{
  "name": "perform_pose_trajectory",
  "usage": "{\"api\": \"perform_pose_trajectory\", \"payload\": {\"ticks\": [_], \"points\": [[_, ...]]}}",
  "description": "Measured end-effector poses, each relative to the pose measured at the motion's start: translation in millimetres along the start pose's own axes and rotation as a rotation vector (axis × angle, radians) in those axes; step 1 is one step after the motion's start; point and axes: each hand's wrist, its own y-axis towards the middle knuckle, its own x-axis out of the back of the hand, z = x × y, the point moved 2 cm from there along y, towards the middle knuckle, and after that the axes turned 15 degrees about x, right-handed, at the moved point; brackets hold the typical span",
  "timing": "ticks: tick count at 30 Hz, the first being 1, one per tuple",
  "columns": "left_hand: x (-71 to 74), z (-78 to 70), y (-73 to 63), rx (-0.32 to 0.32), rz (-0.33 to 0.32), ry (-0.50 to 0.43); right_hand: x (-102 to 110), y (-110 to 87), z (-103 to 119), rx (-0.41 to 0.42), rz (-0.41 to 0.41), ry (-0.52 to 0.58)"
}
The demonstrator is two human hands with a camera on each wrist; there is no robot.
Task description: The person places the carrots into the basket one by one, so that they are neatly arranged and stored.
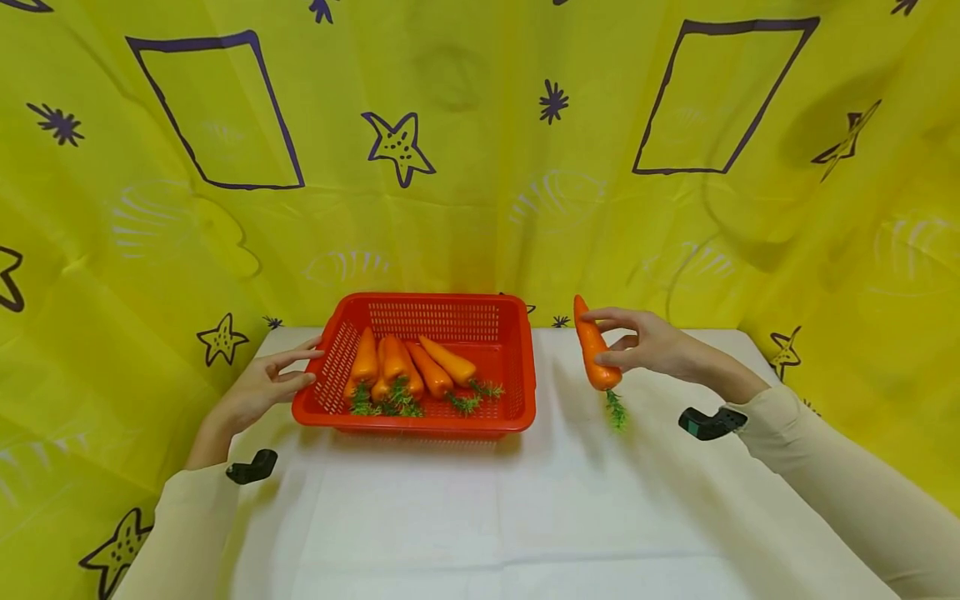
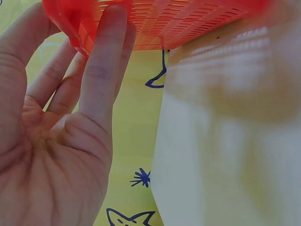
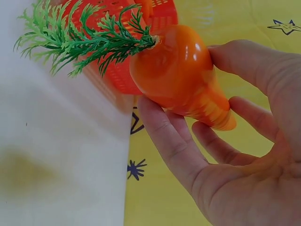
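A toy carrot [image 1: 594, 350], orange with a green leafy tuft, is pinched between the thumb and fingers of my right hand [image 1: 651, 343]. Its narrow tip points up and its tuft [image 3: 108, 40] hangs downward, above the white surface to the right of the basket. The red plastic basket [image 1: 416, 422] has slotted walls and contains several similar orange carrots [image 1: 431, 371], their leaves toward the near side. My left hand [image 1: 262, 387] is at the basket's left end, with extended fingers touching its rim; the left wrist view shows these fingers [image 2: 98, 70] against the red plastic.
A white-covered table [image 1: 480, 508] lies beneath the basket. Behind it and along both sides hangs a yellow curtain [image 1: 465, 233] with dark star and frame drawings. Each wrist has a small black device, one on the left [image 1: 252, 467] and one on the right [image 1: 712, 423].
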Motion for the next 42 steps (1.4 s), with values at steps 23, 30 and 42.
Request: {"api": "perform_pose_trajectory", "payload": {"ticks": [23, 30, 42], "points": [[1.4, 4.3, -2.2, 0.007, -0.011, 0.014, -18, 81.3, 22, 0.055, 0.177, -0.075], [1.2, 0.7, -1.6, 0.017, -0.019, 0.015, -33, 125.0, 25, 0.081, 0.282, -0.094], [3.0, 0.8, 3.4, 0.024, -0.011, 0.011, -74, 192.0, 13, 0.039, 0.366, 0.019]]}}
